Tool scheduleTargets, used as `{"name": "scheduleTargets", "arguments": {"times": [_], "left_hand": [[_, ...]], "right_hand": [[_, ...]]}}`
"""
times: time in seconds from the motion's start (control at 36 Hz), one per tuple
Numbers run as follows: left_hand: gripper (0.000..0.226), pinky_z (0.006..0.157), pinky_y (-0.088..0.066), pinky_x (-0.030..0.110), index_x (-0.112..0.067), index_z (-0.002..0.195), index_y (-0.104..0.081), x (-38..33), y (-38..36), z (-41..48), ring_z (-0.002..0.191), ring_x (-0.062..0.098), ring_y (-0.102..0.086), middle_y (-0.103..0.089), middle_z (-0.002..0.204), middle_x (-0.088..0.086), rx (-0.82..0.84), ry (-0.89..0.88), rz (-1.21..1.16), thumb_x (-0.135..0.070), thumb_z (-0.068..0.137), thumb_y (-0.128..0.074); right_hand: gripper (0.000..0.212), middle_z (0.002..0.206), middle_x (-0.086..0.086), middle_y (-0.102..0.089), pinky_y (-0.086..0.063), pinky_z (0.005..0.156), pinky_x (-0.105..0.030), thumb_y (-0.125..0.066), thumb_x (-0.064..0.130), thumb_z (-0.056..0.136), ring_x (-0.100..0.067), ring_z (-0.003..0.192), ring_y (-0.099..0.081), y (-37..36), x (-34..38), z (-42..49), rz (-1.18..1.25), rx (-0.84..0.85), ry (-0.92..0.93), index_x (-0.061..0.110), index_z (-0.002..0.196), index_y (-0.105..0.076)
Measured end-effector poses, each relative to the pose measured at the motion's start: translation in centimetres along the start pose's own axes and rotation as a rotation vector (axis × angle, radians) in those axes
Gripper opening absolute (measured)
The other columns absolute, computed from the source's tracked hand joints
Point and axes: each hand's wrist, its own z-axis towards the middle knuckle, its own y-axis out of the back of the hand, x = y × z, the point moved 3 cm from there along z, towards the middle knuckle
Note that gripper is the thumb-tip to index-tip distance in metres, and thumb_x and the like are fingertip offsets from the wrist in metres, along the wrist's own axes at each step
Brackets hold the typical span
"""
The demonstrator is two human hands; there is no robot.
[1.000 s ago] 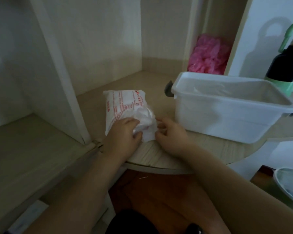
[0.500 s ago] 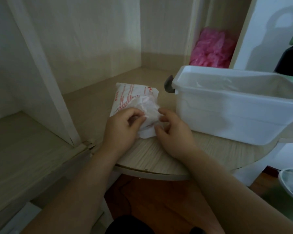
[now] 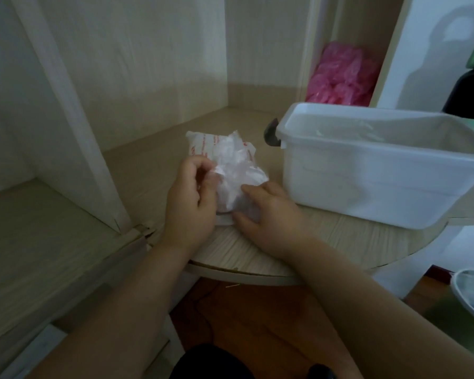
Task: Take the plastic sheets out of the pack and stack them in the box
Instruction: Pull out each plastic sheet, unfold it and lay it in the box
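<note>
Mid-extraction: pack (image 3: 203,143) lies near the worktop (image 3: 257,250) front edge, just left of the box (image 3: 367,181), left hand (image 3: 192,203) pinches the crumpled sheets (image 3: 236,170), right hand (image 3: 271,214) seemingly clamps their near end (blurry); next, pull free, flatten, move into box.

The counter (image 3: 257,253), pale wood grain with a rounded front edge, is carrying two things. The pack (image 3: 200,143), white with red print, is lying flat near its middle. The box (image 3: 367,184), white plastic, is sitting to the pack's right, reaching toward the counter's right edge.
</note>
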Motion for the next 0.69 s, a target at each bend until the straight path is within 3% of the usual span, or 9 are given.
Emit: {"name": "scheduleTargets", "arguments": {"times": [0.08, 0.17, 0.25, 0.33, 0.39, 0.47, 0.53, 0.61, 0.69], "left_hand": [[0.020, 0.073, -0.053, 0.024, -0.034, 0.088, -0.046, 0.7, 0.5, 0.1, 0.084, 0.002, -0.060, -0.059, 0.093, -0.007, -0.131, 0.215, -0.130, -0.019, 0.100, -0.045], [0.013, 0.085, -0.055, 0.042, -0.030, 0.089, -0.054, 1.2, 0.8, 0.2, 0.097, 0.020, -0.065, -0.066, 0.101, 0.000, -0.202, 0.462, -0.359, -0.024, 0.099, -0.049], [0.008, 0.092, -0.052, 0.050, -0.026, 0.092, -0.058, 0.5, 1.4, 0.8, 0.101, 0.024, -0.066, -0.068, 0.105, 0.005, -0.184, 0.504, -0.489, -0.026, 0.097, -0.052], [0.009, 0.093, -0.051, 0.047, -0.019, 0.096, -0.060, -1.1, 2.0, 2.0, 0.097, 0.023, -0.065, -0.068, 0.100, 0.006, -0.155, 0.447, -0.571, -0.023, 0.097, -0.052], [0.013, 0.091, -0.051, 0.041, -0.008, 0.103, -0.057, -2.2, 2.2, 3.1, 0.094, 0.021, -0.063, -0.066, 0.098, 0.007, -0.130, 0.475, -0.740, -0.017, 0.099, -0.048], [0.016, 0.069, -0.056, 0.027, -0.009, 0.108, -0.054, -4.0, 2.5, 4.6, 0.078, 0.011, -0.065, -0.068, 0.084, 0.001, 0.011, 0.590, -1.052, -0.016, 0.100, -0.042], [0.016, 0.060, -0.054, 0.022, -0.009, 0.102, -0.056, -5.0, 2.4, 4.8, 0.068, 0.008, -0.066, -0.069, 0.074, -0.002, 0.121, 0.597, -0.997, -0.013, 0.101, -0.040], [0.018, 0.063, -0.054, 0.027, -0.013, 0.086, -0.062, -5.7, 2.0, 5.1, 0.067, 0.011, -0.066, -0.070, 0.072, -0.001, 0.210, 0.545, -0.701, -0.013, 0.099, -0.048], [0.021, 0.062, -0.050, 0.027, -0.020, 0.079, -0.066, -6.6, 1.7, 5.7, 0.070, 0.012, -0.066, -0.070, 0.074, 0.000, 0.302, 0.539, -0.562, -0.015, 0.096, -0.054]], "right_hand": [[0.036, 0.121, -0.005, -0.050, -0.043, 0.084, -0.029, -0.053, 0.040, 0.090, -0.020, 0.104, -0.050, 0.0, 0.4, 0.1, -0.075, 0.039, 0.001, 0.018, 0.119, -0.055], [0.045, 0.130, -0.005, -0.047, -0.041, 0.091, -0.029, -0.054, 0.039, 0.091, -0.020, 0.113, -0.048, 0.2, 0.5, -0.1, -0.036, 0.050, -0.021, 0.018, 0.130, -0.050], [0.055, 0.142, -0.001, -0.040, -0.036, 0.098, -0.025, -0.055, 0.039, 0.091, -0.017, 0.125, -0.042, 0.8, 0.8, -0.4, 0.060, 0.052, -0.044, 0.022, 0.141, -0.040], [0.055, 0.140, -0.001, -0.045, -0.037, 0.095, -0.025, -0.054, 0.041, 0.092, -0.017, 0.122, -0.046, 1.2, 0.8, -0.9, 0.156, 0.126, -0.140, 0.025, 0.142, -0.037], [0.050, 0.136, -0.004, -0.049, -0.041, 0.096, -0.029, -0.050, 0.040, 0.093, -0.020, 0.117, -0.050, 1.4, 1.1, -1.0, 0.042, 0.247, -0.161, 0.024, 0.139, -0.040], [0.055, 0.142, -0.003, -0.045, -0.039, 0.101, -0.032, -0.051, 0.034, 0.094, -0.022, 0.123, -0.048, 2.1, 1.8, -0.9, 0.085, 0.300, -0.180, 0.023, 0.144, -0.033], [0.059, 0.139, 0.003, -0.045, -0.043, 0.098, -0.032, -0.054, 0.029, 0.092, -0.019, 0.122, -0.049, 3.5, 2.8, -1.0, 0.283, 0.212, -0.198, 0.027, 0.146, -0.028], [0.067, 0.133, 0.006, -0.044, -0.047, 0.096, -0.034, -0.057, 0.019, 0.090, -0.010, 0.114, -0.049, 7.1, 4.1, -0.7, 0.491, -0.099, -0.119, 0.025, 0.147, -0.022], [0.081, 0.144, 0.006, -0.029, -0.042, 0.083, -0.007, -0.059, 0.011, 0.087, -0.001, 0.099, -0.042, 10.9, 4.8, 0.0, 0.527, -0.256, -0.046, 0.025, 0.150, -0.011]]}}
